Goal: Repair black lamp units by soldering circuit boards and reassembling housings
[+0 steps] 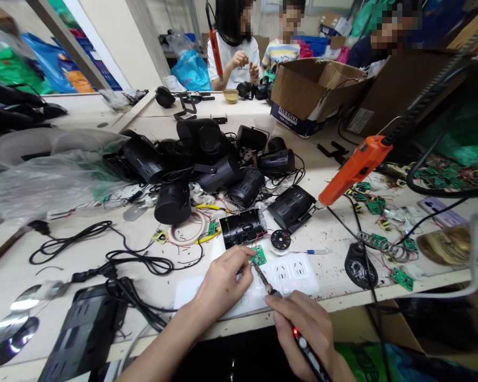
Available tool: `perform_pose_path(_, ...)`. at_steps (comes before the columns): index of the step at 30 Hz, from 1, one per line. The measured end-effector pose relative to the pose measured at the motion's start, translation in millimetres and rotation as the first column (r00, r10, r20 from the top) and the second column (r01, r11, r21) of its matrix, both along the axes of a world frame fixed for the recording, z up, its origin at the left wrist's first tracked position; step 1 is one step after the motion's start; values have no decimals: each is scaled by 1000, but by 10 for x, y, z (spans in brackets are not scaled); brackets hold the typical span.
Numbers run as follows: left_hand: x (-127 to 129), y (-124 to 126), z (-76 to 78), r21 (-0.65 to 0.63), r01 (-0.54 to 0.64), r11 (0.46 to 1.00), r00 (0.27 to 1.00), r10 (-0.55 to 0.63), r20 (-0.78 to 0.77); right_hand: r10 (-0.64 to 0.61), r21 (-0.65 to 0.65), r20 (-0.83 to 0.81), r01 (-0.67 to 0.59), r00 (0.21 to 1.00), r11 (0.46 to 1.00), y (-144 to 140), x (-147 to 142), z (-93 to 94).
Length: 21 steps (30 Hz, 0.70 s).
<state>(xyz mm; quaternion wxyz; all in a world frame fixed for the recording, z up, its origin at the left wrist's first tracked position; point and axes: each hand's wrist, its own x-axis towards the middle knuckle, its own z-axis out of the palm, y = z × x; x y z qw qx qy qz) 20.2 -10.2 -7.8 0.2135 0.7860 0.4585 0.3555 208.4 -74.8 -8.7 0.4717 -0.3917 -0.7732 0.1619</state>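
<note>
My right hand [307,328] is wrapped round a soldering iron [271,289] with a red light on its dark handle. The iron's tip meets a small green circuit board [259,255]. At the left edge of that board, my left hand [228,271] is closed with thumb and fingers pinched on it. Thin red wires run from the board toward an open black lamp housing [242,228] and a round black disc with coloured dots [281,240]. Below the hands lies a white power strip [289,273], partly covered by the left hand and forearm.
Several black lamp housings [221,172] are heaped behind. An orange electric screwdriver [354,170] hangs at the right, above loose circuit boards [376,205]. Coiled black cables [139,260] lie at the left. Across the table, people sit near a cardboard box [302,87].
</note>
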Motion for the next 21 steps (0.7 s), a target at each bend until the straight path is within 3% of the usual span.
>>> perform_pose_path(21,-6,11,-3,-47,5,999,1000,-4,22,-66,-11,-58,65,996,998,-115,81,-5)
